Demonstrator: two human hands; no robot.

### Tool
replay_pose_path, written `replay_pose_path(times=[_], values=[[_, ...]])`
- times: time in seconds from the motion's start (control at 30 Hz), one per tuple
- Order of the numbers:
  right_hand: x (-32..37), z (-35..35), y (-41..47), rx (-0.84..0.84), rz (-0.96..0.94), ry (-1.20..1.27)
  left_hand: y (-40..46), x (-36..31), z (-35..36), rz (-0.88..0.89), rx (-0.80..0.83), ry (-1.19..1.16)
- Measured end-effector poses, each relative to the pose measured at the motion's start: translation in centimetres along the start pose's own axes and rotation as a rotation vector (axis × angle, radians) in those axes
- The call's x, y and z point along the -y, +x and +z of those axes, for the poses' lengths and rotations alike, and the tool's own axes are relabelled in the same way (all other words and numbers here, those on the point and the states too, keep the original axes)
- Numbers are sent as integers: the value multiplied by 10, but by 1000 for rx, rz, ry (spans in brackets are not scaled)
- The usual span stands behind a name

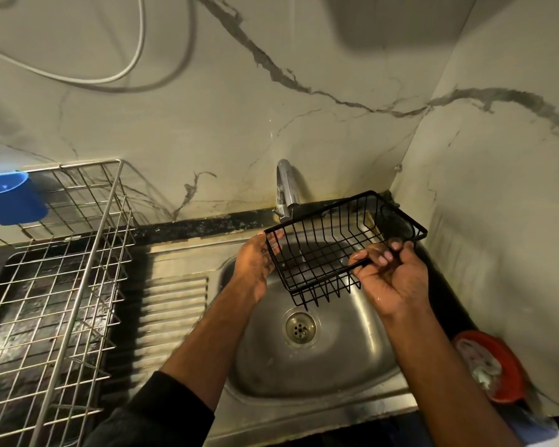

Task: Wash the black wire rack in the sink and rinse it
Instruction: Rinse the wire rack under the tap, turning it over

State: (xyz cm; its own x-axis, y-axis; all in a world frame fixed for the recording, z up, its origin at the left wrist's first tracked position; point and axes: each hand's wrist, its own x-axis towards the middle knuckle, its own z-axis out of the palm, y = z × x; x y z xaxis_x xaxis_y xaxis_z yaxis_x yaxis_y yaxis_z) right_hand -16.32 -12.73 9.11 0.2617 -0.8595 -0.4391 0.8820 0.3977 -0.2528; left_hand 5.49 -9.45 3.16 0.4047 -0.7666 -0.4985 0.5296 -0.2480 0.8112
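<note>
At far left I see a blue tub (12, 198) hooked on a steel dish rack (55, 285) that stands on the dark surface (181, 229). My left hand (255, 269) grasps the left end of the black wire rack (339, 246), fingers wrapped round its rim. The rack hangs tilted above the sink (304, 375), just below the tap (284, 188), clear of the drain (300, 327). My right hand (391, 275) pinches the near right rim wire. At far right an orange dish (494, 366) sits beside the basin.
</note>
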Motion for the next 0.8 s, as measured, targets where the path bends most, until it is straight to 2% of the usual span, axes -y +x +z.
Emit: replay_pose_path(times=[0.2,0.37,0.8], values=[[2,-2,0,11,-8,-5,0,-3,3,4,-8,1],[5,-1,1,18,-27,-12,-2,-9,10,60,-69,112],[14,-3,3,16,-31,-16,-5,-10,23,105,-56,221]])
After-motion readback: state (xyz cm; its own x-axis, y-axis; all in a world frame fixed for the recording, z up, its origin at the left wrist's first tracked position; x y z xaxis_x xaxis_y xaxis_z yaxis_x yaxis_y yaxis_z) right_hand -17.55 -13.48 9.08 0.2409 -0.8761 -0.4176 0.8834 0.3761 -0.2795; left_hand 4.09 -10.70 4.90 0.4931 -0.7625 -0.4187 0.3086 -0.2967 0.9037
